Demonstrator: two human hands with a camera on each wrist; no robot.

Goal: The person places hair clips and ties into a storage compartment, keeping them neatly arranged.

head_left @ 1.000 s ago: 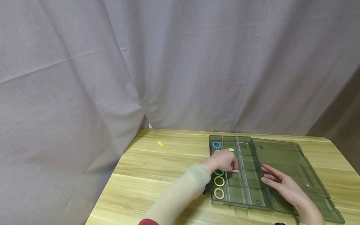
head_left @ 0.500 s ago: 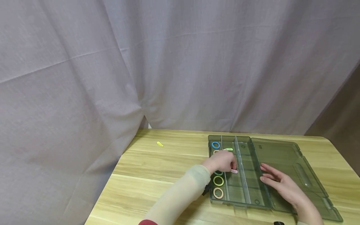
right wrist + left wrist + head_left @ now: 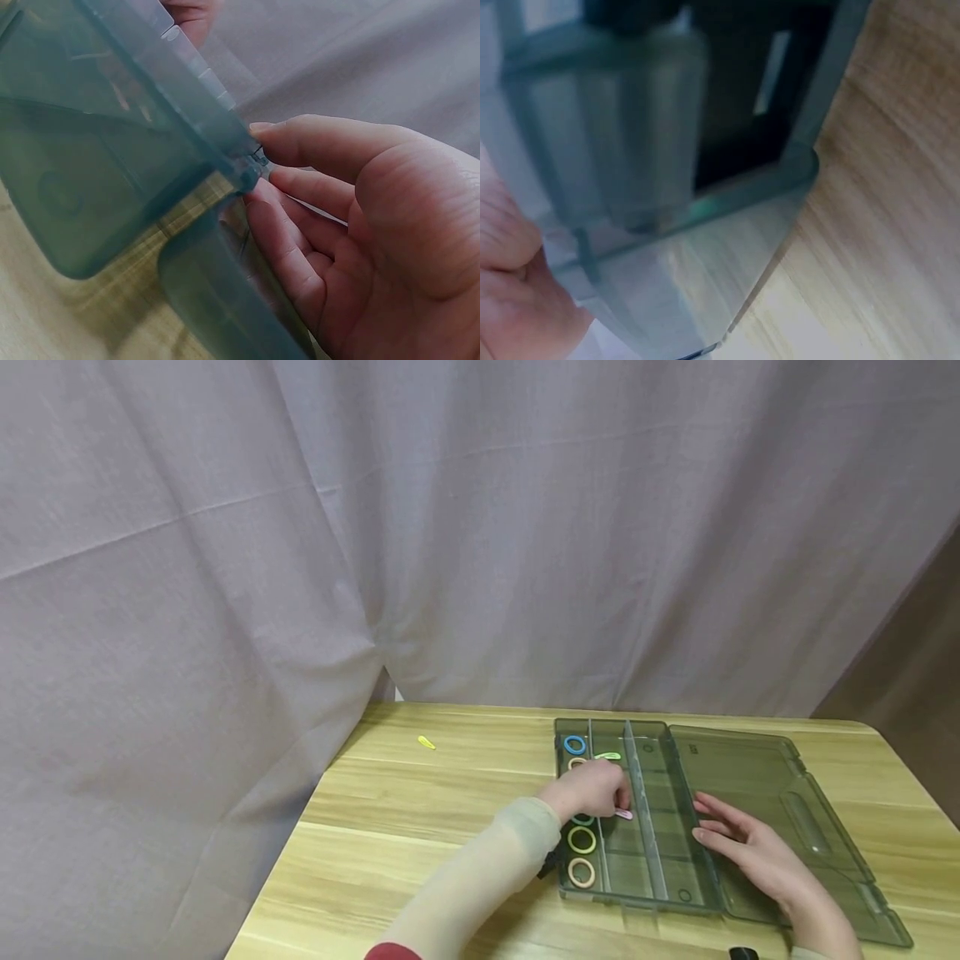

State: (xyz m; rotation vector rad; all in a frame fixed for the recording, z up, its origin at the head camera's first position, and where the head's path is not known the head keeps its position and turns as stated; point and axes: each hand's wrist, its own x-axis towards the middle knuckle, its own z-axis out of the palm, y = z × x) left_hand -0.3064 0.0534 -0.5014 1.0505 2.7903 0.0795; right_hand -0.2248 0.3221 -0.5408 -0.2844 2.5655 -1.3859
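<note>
My left hand (image 3: 592, 787) reaches into the middle column of a green see-through plastic divider box (image 3: 626, 877). Its curled fingers pinch a small pink hair clip (image 3: 623, 814), whose end sticks out beneath them. A light green hair clip (image 3: 609, 756) lies just beyond this hand in the same column. My right hand (image 3: 757, 853) rests at the box's hinge side over the opened lid (image 3: 757, 768), fingers mostly extended. In the right wrist view, its thumb and fingertips touch the hinge edge (image 3: 251, 169). The left wrist view shows mainly the box's outer wall (image 3: 630, 135), hiding the clip.
Coloured rings fill the left column, among them a blue ring (image 3: 575, 745), a yellow ring (image 3: 581, 840) and a peach ring (image 3: 581, 872); my left hand covers part of that row. A yellow hair clip (image 3: 426, 742) lies on the wooden table (image 3: 360, 860). Grey curtain (image 3: 487, 568) hangs behind.
The pink clip has turned slightly in the left fingers, its outer end now angled more downward. Both hands stay nearly in place; the whole view has shifted a little.
</note>
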